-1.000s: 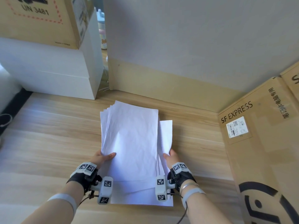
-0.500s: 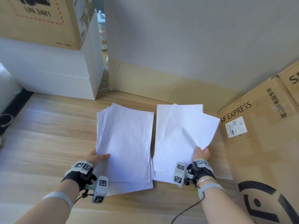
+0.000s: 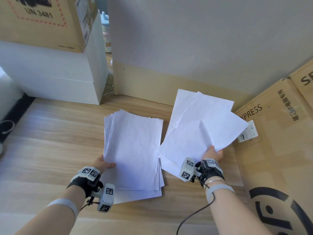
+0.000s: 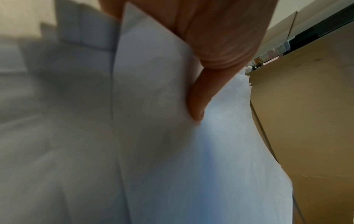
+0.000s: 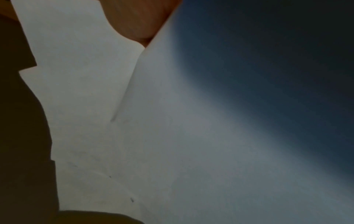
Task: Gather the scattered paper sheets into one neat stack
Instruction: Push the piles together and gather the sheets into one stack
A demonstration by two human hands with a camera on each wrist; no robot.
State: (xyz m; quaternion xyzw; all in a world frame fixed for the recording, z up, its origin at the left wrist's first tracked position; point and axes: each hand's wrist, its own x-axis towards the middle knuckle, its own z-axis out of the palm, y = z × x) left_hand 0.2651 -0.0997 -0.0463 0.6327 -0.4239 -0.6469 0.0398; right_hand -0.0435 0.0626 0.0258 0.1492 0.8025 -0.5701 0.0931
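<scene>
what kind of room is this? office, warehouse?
Probably a storage or spare room, not a workspace proper. The person sorts paper sheets on a wood-look floor, hemmed in by an SF Express shipping carton, a UN 3481 carton on white boxes.

left hand (image 3: 103,164): forearm reaching forward, thumb on top of its stack (image 3: 133,150), fingers beneath, gripping the near-left edge | right hand (image 3: 212,154): forearm reaching forward and out to the right, fingers curled, pinching the near corner of fanned sheets (image 3: 201,126), raised and tilted | both wrists strapped with marker-tagged cameras
</scene>
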